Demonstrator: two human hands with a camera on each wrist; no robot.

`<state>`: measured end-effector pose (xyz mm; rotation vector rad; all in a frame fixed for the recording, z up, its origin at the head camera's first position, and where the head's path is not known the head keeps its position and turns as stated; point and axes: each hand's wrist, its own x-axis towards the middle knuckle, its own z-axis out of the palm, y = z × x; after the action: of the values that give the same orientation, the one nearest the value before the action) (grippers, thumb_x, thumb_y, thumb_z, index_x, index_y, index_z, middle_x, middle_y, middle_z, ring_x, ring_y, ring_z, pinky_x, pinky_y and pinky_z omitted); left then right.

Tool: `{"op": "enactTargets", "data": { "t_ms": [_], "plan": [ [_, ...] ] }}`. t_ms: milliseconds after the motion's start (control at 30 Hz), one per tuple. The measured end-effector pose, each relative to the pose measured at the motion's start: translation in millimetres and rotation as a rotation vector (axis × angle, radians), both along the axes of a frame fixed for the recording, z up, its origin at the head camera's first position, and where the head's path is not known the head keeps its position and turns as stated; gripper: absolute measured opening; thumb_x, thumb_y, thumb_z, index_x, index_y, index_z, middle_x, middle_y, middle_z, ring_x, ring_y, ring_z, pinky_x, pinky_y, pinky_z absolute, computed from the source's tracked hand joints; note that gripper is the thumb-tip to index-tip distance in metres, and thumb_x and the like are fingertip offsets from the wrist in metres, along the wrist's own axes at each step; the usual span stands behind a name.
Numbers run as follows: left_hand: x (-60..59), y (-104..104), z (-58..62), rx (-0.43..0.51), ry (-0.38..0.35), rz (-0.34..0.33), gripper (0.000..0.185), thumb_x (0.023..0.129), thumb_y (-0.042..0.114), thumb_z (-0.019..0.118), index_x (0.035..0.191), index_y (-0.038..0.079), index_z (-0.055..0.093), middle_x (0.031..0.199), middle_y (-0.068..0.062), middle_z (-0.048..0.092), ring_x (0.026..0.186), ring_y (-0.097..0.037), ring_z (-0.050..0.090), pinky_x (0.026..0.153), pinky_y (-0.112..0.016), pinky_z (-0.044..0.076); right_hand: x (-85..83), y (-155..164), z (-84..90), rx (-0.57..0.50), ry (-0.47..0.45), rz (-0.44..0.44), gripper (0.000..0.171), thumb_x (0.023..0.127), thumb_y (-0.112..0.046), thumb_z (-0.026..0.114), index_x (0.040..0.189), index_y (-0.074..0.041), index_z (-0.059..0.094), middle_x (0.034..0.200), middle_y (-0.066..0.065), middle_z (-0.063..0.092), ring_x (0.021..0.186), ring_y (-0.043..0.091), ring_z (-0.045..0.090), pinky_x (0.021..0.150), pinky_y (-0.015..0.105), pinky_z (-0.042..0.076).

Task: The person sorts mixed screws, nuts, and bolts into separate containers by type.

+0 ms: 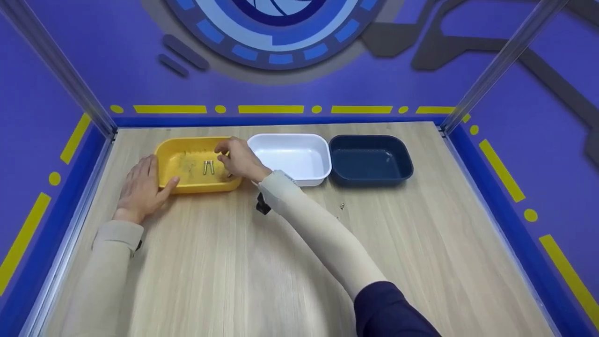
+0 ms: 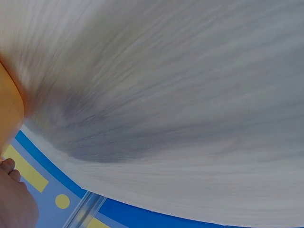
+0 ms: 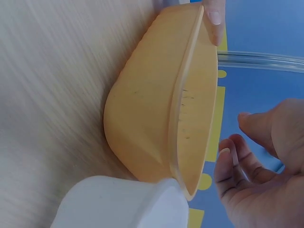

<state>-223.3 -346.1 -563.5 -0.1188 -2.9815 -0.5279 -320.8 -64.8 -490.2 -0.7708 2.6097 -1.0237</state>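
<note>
The right hand (image 1: 239, 158) is hovering over the near-right part of the yellow tray (image 1: 173, 150), fingers loosely curled and, as the right wrist view shows, gripping nothing. Two small metal pins (image 1: 208, 167) are lying side by side on the tray floor, just to the left of this hand's fingertips and apart from them. The left hand (image 1: 142, 186) is resting flat on the worktop (image 1: 234, 262), fingers straight, with its thumb touching the tray's near-left wall. A white tray (image 1: 290, 154) is sitting immediately beyond the right wrist, and a dark blue tray (image 1: 369, 159) further right.
</note>
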Motion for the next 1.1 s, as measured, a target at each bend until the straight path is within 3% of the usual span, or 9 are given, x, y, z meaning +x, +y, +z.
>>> {"op": "enactTargets", "data": {
  "t_ms": [267, 667, 900, 1100],
  "plan": [
    [2.5, 0, -1.1, -0.022, 0.000, 0.008, 0.099, 0.108, 0.063, 0.041, 0.165, -0.014, 0.013, 0.168, -0.040, 0.021, 0.156, -0.058, 0.021, 0.131, -0.068, 0.014, 5.2, 8, 5.5, -0.019, 0.004, 0.011, 0.026, 0.108, -0.013, 0.062, 0.131, -0.008, 0.074, 0.121, 0.006, 0.066, 0.097, 0.012, 0.065, 0.077, 0.016, 0.057],
    [2.3, 4, 0.7, -0.092, 0.003, 0.007, 0.101, 0.107, 0.066, 0.041, 0.164, -0.014, 0.019, 0.168, -0.039, 0.024, 0.156, -0.058, 0.022, 0.131, -0.067, 0.016, 12.8, 40, 13.8, -0.053, 0.116, 0.066, 0.023, 0.108, -0.014, 0.063, 0.127, -0.007, 0.075, 0.118, 0.007, 0.069, 0.101, 0.015, 0.067, 0.086, 0.019, 0.057],
    [2.3, 5, 7.0, -0.177, 0.028, 0.007, 0.098, 0.107, 0.066, 0.038, 0.163, -0.013, 0.024, 0.168, -0.038, 0.025, 0.157, -0.056, 0.024, 0.132, -0.065, 0.015, 17.9, 66, 19.6, -0.110, 0.158, 0.106, 0.023, 0.107, -0.011, 0.065, 0.127, -0.004, 0.075, 0.121, 0.012, 0.073, 0.101, 0.019, 0.068, 0.095, 0.033, 0.061],
    [0.1, 8, 14.1, -0.215, 0.049, -0.012, 0.091, 0.108, 0.064, 0.039, 0.162, -0.010, 0.032, 0.169, -0.034, 0.027, 0.157, -0.053, 0.025, 0.132, -0.065, 0.015, 16.7, 85, 22.2, -0.126, 0.171, 0.115, 0.023, 0.106, -0.007, 0.064, 0.126, -0.001, 0.075, 0.115, 0.014, 0.073, 0.100, 0.022, 0.070, 0.094, 0.036, 0.061]
  ]
}}
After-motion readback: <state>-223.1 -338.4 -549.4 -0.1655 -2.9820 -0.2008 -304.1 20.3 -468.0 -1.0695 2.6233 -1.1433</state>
